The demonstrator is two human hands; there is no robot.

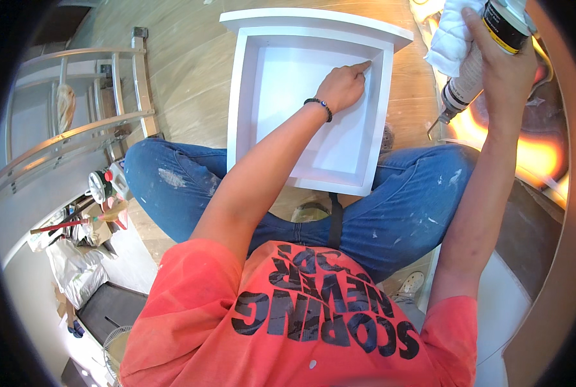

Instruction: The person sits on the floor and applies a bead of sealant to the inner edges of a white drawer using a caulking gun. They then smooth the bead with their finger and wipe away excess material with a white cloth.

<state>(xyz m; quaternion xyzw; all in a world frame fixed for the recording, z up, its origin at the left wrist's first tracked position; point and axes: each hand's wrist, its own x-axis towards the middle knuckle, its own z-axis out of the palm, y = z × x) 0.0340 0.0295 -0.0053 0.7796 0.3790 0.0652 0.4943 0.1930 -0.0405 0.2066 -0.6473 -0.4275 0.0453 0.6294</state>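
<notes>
A white drawer [310, 187] with a wider front panel on its far side rests tilted across my lap, its inside facing up. My left hand [341, 89] reaches into it, holding nothing. Its index finger is stretched out and touches the inner far right corner, while the other fingers are partly curled. Raised at the upper right, my right hand [508, 64] grips a sealant cartridge [470, 72] with a black and yellow band near its top. A thin bent piece sticks out of its lower end. A crumpled white cloth [449, 40] hangs beside my right thumb, against the cartridge.
An aluminium ladder [144, 84] lies at the left on a wood-look floor [184, 64]. Below it are a brush [110, 213], containers and a white plastic bag [78, 271]. A glossy panel [539, 151] reflects orange light at the right. A wooden edge [562, 258] runs along the far right.
</notes>
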